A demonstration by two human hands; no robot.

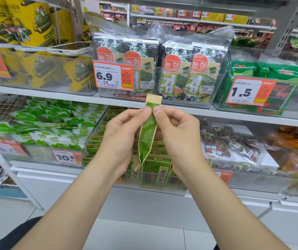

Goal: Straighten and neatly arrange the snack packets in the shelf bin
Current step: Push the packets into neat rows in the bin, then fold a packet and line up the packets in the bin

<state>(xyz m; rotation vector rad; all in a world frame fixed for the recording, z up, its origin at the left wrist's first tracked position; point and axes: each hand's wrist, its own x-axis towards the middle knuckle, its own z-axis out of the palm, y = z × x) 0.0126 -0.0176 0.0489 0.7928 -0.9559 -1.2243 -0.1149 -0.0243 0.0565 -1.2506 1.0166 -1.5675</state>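
A green and tan snack packet stands upright and edge-on in front of the shelf, lifted above a clear shelf bin. My left hand pinches its upper part from the left, and my right hand pinches it from the right, thumbs nearly meeting. Inside the bin, several matching green packets stand in rows, partly hidden behind my hands.
Seaweed packs fill a clear bin on the shelf above. Green-white packets lie in the bin to the left, brown snack bags to the right. Price tags hang on the bin fronts. White floor tiles lie below.
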